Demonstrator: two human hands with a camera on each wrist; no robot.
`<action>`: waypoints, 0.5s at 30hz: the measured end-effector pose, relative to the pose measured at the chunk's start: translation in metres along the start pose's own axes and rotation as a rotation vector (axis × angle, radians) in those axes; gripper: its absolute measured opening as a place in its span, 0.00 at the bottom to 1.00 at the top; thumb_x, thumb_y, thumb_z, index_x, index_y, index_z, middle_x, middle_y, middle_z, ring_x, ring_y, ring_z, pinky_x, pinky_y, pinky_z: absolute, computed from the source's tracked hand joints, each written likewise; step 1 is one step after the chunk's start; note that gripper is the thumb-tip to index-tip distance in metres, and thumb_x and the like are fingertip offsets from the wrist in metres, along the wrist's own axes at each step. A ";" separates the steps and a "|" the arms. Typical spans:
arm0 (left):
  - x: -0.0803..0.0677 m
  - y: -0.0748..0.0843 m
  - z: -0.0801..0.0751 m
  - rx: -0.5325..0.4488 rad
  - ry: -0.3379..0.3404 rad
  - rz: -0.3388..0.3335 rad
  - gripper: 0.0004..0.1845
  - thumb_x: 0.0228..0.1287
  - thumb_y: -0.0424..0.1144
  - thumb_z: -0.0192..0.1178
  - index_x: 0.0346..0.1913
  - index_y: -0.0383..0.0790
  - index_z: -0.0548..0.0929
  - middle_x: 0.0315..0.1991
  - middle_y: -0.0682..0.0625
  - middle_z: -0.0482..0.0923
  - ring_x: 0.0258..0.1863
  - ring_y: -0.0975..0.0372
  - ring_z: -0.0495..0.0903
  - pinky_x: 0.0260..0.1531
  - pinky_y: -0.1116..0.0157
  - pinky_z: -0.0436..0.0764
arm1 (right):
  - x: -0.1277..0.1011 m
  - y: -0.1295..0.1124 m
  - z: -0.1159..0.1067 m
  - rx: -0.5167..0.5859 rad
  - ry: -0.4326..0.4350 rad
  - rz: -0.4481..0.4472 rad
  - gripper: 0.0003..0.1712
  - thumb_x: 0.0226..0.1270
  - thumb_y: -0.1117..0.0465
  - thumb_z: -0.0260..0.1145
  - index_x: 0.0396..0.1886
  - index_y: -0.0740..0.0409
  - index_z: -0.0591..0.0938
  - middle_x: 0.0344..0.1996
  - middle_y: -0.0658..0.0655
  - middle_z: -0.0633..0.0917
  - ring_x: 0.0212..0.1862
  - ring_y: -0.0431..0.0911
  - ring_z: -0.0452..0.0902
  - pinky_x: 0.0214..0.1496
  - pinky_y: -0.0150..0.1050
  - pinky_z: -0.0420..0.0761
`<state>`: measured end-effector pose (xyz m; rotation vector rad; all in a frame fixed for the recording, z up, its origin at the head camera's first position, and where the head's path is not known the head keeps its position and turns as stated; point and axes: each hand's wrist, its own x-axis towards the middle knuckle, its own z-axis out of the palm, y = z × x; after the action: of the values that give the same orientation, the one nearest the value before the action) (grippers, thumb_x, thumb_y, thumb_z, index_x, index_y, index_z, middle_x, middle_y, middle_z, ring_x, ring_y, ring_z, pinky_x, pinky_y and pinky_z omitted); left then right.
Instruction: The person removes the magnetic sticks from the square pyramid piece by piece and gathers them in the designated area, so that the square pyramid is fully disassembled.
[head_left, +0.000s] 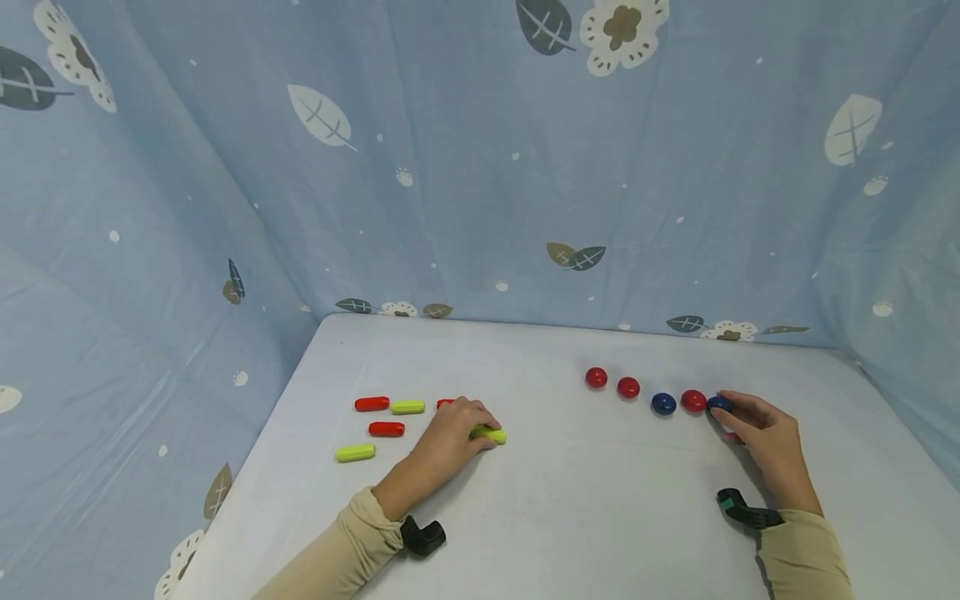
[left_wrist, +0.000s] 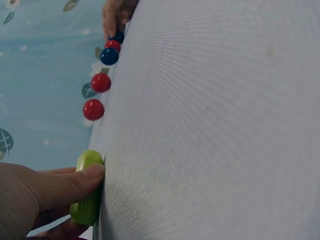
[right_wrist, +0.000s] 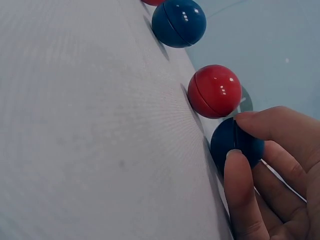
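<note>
On the white table point(head_left: 570, 492), my left hand point(head_left: 457, 429) pinches a lime-green capsule point(head_left: 491, 434) point(left_wrist: 87, 185) between thumb and fingers against the surface. My right hand point(head_left: 753, 425) pinches a blue ball point(head_left: 718, 404) point(right_wrist: 235, 145) at the right end of a row of balls. Left of it lie a red ball point(head_left: 693, 401) point(right_wrist: 215, 91), another blue ball point(head_left: 663, 404) point(right_wrist: 179, 22) and two more red balls point(head_left: 627, 387) point(head_left: 596, 377).
Left of my left hand lie two red capsules point(head_left: 372, 404) point(head_left: 386, 429) and two green capsules point(head_left: 407, 407) point(head_left: 355, 452); another red capsule point(head_left: 444, 403) peeks out behind the hand. Blue leaf-print cloth point(head_left: 480, 167) walls the table at the back and both sides.
</note>
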<state>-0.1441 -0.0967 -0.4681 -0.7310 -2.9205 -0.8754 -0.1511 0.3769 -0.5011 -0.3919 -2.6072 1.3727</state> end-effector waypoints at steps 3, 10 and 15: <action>0.000 0.001 -0.002 0.013 -0.004 0.003 0.10 0.57 0.39 0.77 0.43 0.48 0.93 0.42 0.56 0.88 0.44 0.61 0.80 0.43 0.66 0.79 | 0.000 0.001 0.000 0.017 -0.001 -0.002 0.33 0.71 0.50 0.71 0.69 0.65 0.76 0.48 0.30 0.77 0.43 0.17 0.74 0.38 0.23 0.83; -0.003 0.001 -0.004 0.052 -0.001 0.018 0.11 0.57 0.41 0.78 0.44 0.49 0.93 0.43 0.56 0.88 0.44 0.62 0.80 0.44 0.65 0.78 | -0.004 -0.002 0.000 0.072 0.025 0.036 0.36 0.72 0.47 0.70 0.72 0.59 0.75 0.59 0.43 0.80 0.46 0.18 0.74 0.39 0.22 0.83; -0.005 0.001 -0.005 0.076 0.043 0.061 0.15 0.56 0.45 0.78 0.47 0.47 0.92 0.44 0.55 0.88 0.45 0.60 0.81 0.48 0.59 0.78 | -0.013 -0.013 -0.004 0.151 0.117 0.111 0.35 0.71 0.44 0.69 0.74 0.49 0.74 0.69 0.50 0.78 0.50 0.21 0.74 0.40 0.19 0.81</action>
<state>-0.1395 -0.1009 -0.4641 -0.7813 -2.8599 -0.7609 -0.1398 0.3693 -0.4879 -0.5832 -2.4023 1.5212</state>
